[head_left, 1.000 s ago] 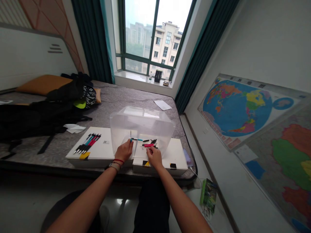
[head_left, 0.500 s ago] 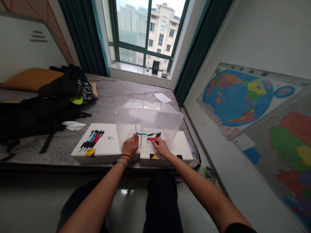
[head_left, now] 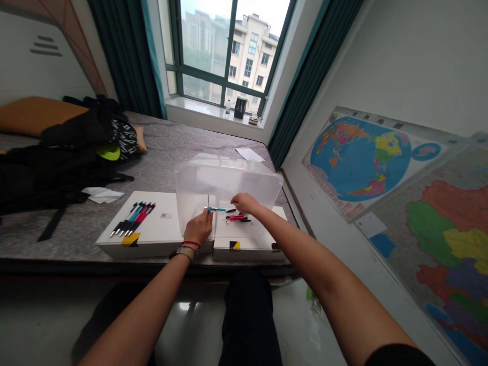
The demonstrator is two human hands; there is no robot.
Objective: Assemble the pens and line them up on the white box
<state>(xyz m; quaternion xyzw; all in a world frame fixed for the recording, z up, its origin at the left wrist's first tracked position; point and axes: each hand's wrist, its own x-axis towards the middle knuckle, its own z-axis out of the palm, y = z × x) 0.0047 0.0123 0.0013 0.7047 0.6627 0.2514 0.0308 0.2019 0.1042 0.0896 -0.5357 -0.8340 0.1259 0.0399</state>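
Observation:
My left hand is closed round a teal pen part, with a thin refill standing upright out of it. Just beyond its fingertips lies a teal pen barrel. My right hand hovers over the right white box, its thumb and fingers pinched together; whatever is between them is too small to make out. Below that hand lie red pen barrels and a black pen piece. Assembled pens in black, teal and red lie side by side on the left white box.
A clear plastic bin lies on its side, opening towards me, behind and over the boxes. A white paper and a crumpled tissue rest on the grey mattress. Black bags are heaped at left.
My right hand has risen from the red pen barrels and moved away from me, towards the bin. My left hand keeps its hold. The view has turned slightly right.

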